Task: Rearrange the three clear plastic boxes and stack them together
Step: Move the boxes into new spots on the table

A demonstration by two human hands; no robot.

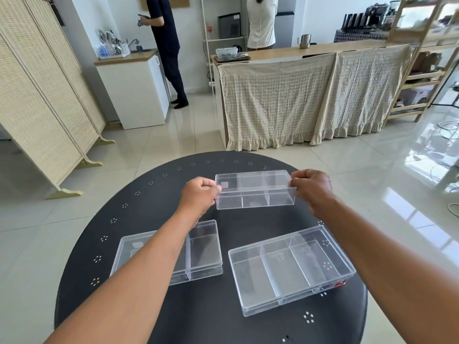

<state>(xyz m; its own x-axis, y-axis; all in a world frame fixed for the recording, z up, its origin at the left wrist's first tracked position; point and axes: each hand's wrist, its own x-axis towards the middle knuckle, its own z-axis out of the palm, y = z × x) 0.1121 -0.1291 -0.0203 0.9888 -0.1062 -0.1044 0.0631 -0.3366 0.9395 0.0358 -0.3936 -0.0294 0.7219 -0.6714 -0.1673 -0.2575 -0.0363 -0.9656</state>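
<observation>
Blk round table (159, 319), tiled floor (372, 170), curtained counter (298, 100).

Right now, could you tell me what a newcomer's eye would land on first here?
Two bare hands, the left hand and right hand, grip the ends of a clear divided box at the far side of a round black table. Two more clear boxes, near-left and near-right, lie closer.

Café-style kitchen space, sink counter (125, 57), dish rack (113, 49), curtained wooden counter (310, 49) (steel jug (305, 40) on top), shelving (422, 70)
</observation>
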